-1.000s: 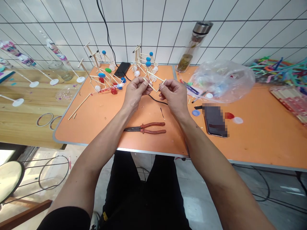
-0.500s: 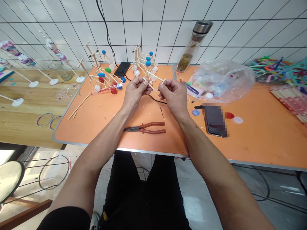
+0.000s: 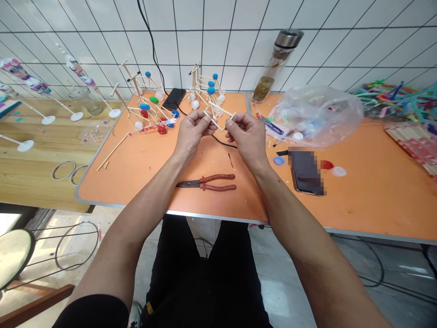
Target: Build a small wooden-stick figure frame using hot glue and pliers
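Note:
Above the orange table [image 3: 136, 182], a small frame of thin wooden sticks [image 3: 221, 109] is held between both hands. My left hand [image 3: 193, 130] pinches its left side, thumb on top of a short stick. On the other side my right hand [image 3: 246, 134] grips the right stick between thumb and fingers. Nearer to me lie pliers with red-brown handles [image 3: 218, 177], their jaws pointing left. Behind my left hand stand two stick models with coloured caps, one at the left [image 3: 136, 98] and one in the middle [image 3: 201, 89].
A long loose stick [image 3: 113, 151] lies left. To the right are a dark phone [image 3: 306, 171], bottle caps, a utility knife [image 3: 274, 127] and a clear plastic bag [image 3: 317, 114]. A glass tea bottle [image 3: 273, 66] stands by the tiled wall; another phone [image 3: 174, 99] lies at the back.

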The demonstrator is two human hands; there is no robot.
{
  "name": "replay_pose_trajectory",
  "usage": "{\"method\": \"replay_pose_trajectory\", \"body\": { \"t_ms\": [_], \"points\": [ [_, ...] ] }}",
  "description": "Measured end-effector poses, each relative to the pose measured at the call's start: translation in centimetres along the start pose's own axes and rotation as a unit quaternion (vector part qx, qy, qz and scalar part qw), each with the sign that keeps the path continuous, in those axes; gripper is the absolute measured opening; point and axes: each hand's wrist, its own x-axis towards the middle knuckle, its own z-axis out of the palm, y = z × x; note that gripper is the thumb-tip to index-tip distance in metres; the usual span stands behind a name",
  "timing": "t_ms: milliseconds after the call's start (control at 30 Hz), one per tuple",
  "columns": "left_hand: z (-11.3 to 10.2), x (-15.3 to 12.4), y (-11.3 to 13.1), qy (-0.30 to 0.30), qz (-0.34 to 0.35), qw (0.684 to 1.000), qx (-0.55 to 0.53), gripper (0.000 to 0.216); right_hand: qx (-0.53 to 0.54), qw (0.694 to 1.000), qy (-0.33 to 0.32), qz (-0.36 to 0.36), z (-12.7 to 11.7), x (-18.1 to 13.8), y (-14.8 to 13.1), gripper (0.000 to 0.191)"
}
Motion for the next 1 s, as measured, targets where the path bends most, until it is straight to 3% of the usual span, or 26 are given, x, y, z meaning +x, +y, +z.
{"method": "replay_pose_trajectory", "body": {
  "t_ms": [1000],
  "points": [
    [0.06, 0.04, 0.00, 0.004, -0.006, 1.000, 0.020, 0.018, 0.004, 1.000, -0.004, 0.005, 0.03, -0.06, -0.08, 0.043]
  ]
}}
